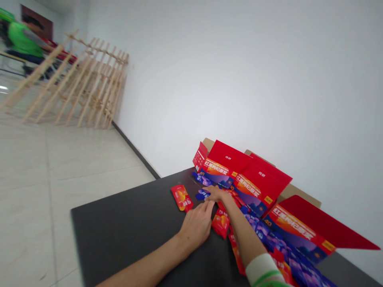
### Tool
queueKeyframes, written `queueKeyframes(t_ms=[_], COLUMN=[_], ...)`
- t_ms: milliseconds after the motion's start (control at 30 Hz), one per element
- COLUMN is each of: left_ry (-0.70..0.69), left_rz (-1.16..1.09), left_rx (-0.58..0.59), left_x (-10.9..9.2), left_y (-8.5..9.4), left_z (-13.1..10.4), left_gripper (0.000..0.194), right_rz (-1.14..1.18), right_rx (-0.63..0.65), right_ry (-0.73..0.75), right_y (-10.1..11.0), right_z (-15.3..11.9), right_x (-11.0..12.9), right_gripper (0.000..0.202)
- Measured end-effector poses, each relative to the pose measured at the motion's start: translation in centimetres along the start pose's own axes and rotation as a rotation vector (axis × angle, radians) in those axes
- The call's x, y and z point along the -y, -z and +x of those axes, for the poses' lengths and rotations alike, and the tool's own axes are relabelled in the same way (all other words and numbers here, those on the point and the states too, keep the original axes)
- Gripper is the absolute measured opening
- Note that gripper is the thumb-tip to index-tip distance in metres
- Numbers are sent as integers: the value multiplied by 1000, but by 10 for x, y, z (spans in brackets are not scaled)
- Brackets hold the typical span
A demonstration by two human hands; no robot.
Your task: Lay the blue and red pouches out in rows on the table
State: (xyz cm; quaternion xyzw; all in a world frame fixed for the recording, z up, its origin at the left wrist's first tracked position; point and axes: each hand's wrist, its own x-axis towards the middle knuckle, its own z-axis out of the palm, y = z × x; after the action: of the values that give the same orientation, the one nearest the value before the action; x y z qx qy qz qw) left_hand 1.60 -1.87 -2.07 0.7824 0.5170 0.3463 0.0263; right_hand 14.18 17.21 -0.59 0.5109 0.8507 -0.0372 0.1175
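Here, right hand [214, 193] at a blue pouch [202, 195], left hand [196, 224] between red pouches [180, 197].

Blue pouches [202, 194], red pouches [220, 223], strewn on black table [119, 215]

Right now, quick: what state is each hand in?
Left hand: fingers curled; can't tell whether the grip holds anything.
Right hand: fingers at a blue packet; can't tell if it's held.
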Motion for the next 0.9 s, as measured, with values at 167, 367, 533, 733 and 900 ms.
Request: queueKeyframes(t_ms=[167,367,533,733,900], left_ry=[3,-11,0,54,39], left_rz=[-22,4,11,-56,-254], left_rx=[-5,2,-21,-181,-294], left_x=[0,1,5,6,1], left_y=[1,0,-5,-4,8], left_z=[2,0,-1,2,5], left_gripper=[47,51,51,33,43], right_rz=[-47,-60,-26,129,358], right_rx=[116,52,-158,-532,-695], right_ry=[-121,-165,-147,-101,-16], right_y=[10,15,11,25,40], right_z=[-2,-3,-13,-39,-92], right_x=[-8,-8,0,14,19], right_gripper=[86,69,29,25,32])
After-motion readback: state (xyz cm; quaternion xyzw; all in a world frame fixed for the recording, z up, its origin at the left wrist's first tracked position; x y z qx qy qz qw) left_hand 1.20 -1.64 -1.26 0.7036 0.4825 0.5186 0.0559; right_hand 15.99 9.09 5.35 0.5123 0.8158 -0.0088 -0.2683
